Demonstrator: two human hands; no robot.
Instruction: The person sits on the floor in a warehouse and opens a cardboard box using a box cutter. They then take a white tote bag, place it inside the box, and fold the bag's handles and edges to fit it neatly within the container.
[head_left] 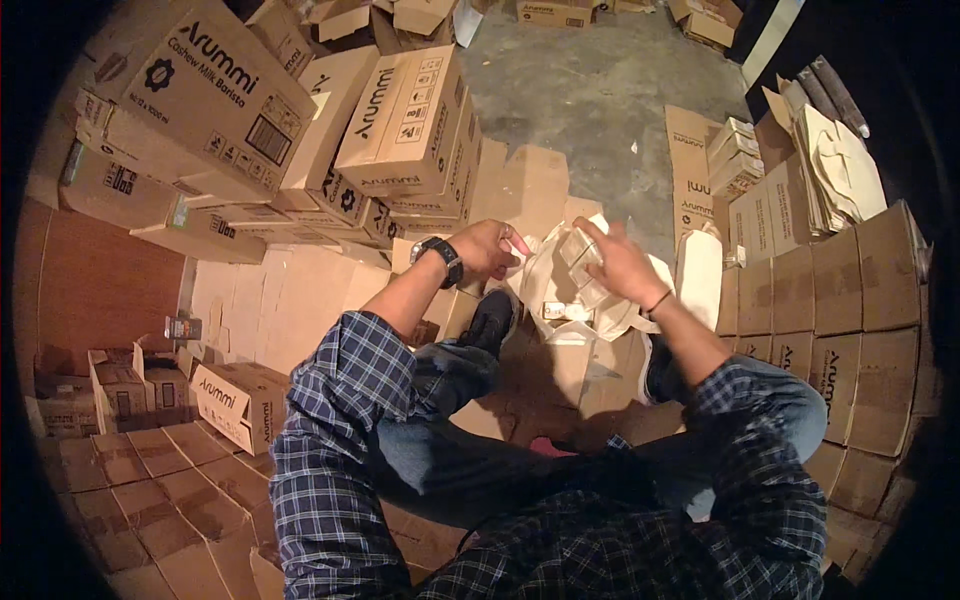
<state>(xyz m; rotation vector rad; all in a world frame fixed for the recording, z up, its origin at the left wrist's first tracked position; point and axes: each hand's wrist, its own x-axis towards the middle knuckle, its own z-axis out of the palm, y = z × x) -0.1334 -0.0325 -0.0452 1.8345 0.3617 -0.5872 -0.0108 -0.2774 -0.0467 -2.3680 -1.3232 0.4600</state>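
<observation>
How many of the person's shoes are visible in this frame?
2. One black shoe lies below the left hand, beside the cream cloth bag. The other shoe shows under the right forearm, partly hidden. The right hand is on the bag.

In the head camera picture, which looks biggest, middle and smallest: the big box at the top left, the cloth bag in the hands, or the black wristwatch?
From largest to smallest as they look here:
1. Big cardboard box
2. Cloth bag, held by the left hand and right hand
3. Wristwatch
The bag is crumpled, so its full size is unsure.
</observation>
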